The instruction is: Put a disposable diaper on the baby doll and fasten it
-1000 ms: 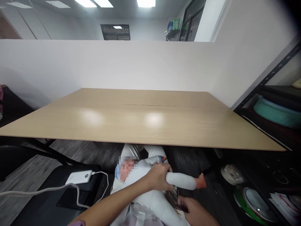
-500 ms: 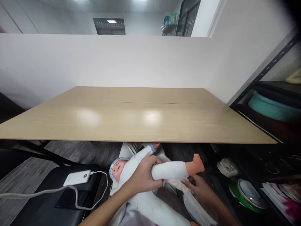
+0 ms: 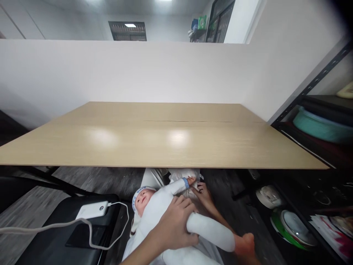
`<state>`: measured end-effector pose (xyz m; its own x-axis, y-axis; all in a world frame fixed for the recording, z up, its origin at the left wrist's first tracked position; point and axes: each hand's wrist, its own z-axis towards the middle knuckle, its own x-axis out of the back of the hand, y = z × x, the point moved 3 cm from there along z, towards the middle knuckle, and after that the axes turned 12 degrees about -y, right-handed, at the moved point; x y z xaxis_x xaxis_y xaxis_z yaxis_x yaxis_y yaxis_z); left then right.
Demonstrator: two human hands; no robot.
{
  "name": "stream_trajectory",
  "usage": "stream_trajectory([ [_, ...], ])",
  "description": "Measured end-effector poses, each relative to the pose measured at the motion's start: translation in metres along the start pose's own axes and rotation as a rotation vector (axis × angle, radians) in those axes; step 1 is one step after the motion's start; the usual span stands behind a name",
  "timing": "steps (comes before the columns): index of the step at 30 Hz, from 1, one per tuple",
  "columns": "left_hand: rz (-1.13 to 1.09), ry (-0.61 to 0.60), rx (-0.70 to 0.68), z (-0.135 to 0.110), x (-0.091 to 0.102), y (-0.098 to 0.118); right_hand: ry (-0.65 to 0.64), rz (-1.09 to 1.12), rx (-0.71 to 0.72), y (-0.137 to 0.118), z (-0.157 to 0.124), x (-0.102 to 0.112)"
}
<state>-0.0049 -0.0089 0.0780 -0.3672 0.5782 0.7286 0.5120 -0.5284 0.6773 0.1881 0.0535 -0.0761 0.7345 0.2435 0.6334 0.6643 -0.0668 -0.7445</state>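
Note:
A baby doll (image 3: 156,204) in a white suit with blue cuffs and a printed cap lies face up below the table edge, its head to the left. My left hand (image 3: 178,222) is wrapped around its raised white-clad leg (image 3: 211,228), which points right and ends in a bare foot. Beyond that leg, my right hand (image 3: 203,193) reaches forward beside the doll's small hand (image 3: 191,180). Its fingers are bent against crumpled white, partly see-through material (image 3: 180,173). Part of that material is hidden by the table and the doll's arm.
A pale wooden table (image 3: 154,143) spans the view above the doll. On a black chair (image 3: 49,228) at left lies a white power bank (image 3: 92,209) with a cable. Dark shelves at right hold a teal basin (image 3: 321,125) and a glass-lidded green item (image 3: 292,228).
My right hand has moved forward and left, taking pale crumpled material from beside the leg toward the table edge. The doll's leg, in my left hand, has swung lower and nearer.

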Motion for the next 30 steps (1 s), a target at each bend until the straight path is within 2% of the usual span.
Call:
stream_trajectory([
  [3,0.007,-0.013,0.005,0.002,0.001,0.0,0.143,-0.008,-0.09,0.023,0.012,-0.004],
  [6,0.021,-0.043,0.001,0.004,0.0,-0.001,0.203,-0.038,-0.084,0.037,0.012,-0.007],
  [14,0.03,-0.062,0.006,0.006,-0.004,-0.004,0.061,-0.067,-0.042,0.039,0.029,-0.03],
  [17,0.034,-0.062,0.012,0.005,-0.003,-0.003,0.041,-0.064,-0.047,0.04,0.035,-0.024],
  [20,0.035,-0.054,0.016,0.004,-0.001,-0.002,0.064,-0.059,-0.023,0.037,0.027,-0.005],
  [24,0.037,-0.061,0.003,0.006,-0.001,-0.001,0.08,-0.074,0.21,0.007,-0.002,0.034],
  [27,0.031,-0.072,-0.025,0.008,-0.002,-0.002,-0.08,-0.121,0.359,-0.031,-0.015,0.056],
  [30,0.019,-0.093,-0.062,0.009,-0.001,-0.002,-0.281,-0.14,0.482,-0.068,-0.007,0.057],
])
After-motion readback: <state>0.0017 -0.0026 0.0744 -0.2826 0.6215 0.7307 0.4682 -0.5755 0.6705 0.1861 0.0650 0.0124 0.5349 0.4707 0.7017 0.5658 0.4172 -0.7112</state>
